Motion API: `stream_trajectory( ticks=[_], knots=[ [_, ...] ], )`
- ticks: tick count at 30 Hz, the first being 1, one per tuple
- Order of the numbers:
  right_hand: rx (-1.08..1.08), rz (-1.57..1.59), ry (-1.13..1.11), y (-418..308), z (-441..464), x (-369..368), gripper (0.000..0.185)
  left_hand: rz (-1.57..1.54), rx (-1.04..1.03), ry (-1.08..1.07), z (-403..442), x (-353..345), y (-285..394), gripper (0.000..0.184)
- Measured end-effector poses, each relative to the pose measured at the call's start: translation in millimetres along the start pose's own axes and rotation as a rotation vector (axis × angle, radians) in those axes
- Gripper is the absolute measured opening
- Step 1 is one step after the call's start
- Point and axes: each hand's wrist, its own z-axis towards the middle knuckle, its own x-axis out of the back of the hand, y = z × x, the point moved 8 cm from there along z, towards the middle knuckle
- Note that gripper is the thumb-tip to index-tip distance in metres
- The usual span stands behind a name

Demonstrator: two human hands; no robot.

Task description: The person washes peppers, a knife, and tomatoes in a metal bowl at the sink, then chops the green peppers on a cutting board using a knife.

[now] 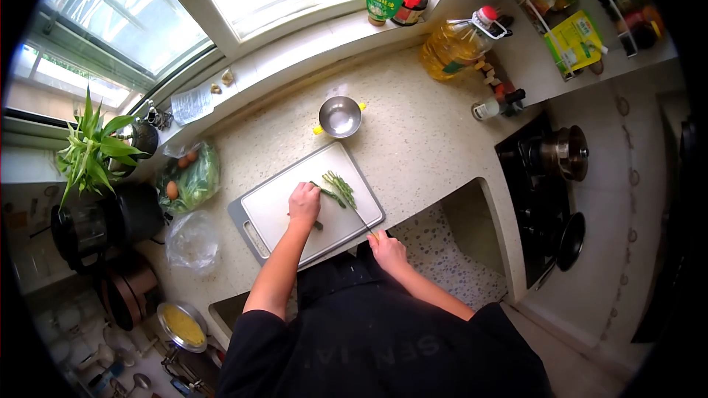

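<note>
A white cutting board (pixel 276 210) with a grey edge lies on the counter in front of me. My left hand (pixel 304 204) is closed over the near ends of some thin green vegetable stalks (pixel 332 195), its fingers bent downward. Beside them lies a small bunch of cut green pieces (pixel 340 183). In my right hand (pixel 389 250) is the handle of a knife (pixel 364 221); its thin blade points toward the stalks, seen nearly edge-on. A short dark green piece (pixel 318 225) sits just below my left wrist. The exact kind of vegetable is too small to make out.
A metal bowl with yellow handles (pixel 340 117) stands beyond the board. To the left are a bag of greens and eggs (pixel 193 177) and a crumpled plastic bag (pixel 193 242). An oil jug (pixel 451 49) stands at the back right, near the stove (pixel 535 199).
</note>
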Motion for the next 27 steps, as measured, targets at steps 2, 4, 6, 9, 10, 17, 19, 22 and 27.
stream_trajectory(
  ticks=[2,4,6,9,10,17,19,22,27],
  knots=[
    [0.012,0.027,0.008,4,0,-2,0.040,-0.008,-0.007,0.039,0,5,2,0.009],
    [0.031,0.071,0.022,5,2,3,0.039,-0.020,-0.013,0.070,2,4,3,0.008],
    [0.043,0.136,0.029,6,-6,8,0.039,-0.018,-0.009,0.070,-2,4,1,0.008],
    [0.056,0.137,0.030,2,-14,17,0.038,-0.011,-0.001,0.056,0,3,1,0.008],
    [0.071,0.130,0.030,-1,-16,18,0.037,-0.016,-0.001,0.054,0,3,0,0.008],
    [0.102,0.083,0.026,-5,-17,16,0.037,-0.044,0.018,0.043,1,3,-1,0.009],
    [0.096,0.080,0.021,-5,-16,14,0.037,-0.032,0.022,0.023,1,1,-1,0.009],
    [0.087,0.069,0.017,-7,-15,13,0.038,-0.028,0.023,0.015,1,1,-1,0.009],
    [0.063,0.089,-0.007,-9,-17,13,0.037,-0.037,0.018,0.019,2,1,-1,0.009]
  ],
)
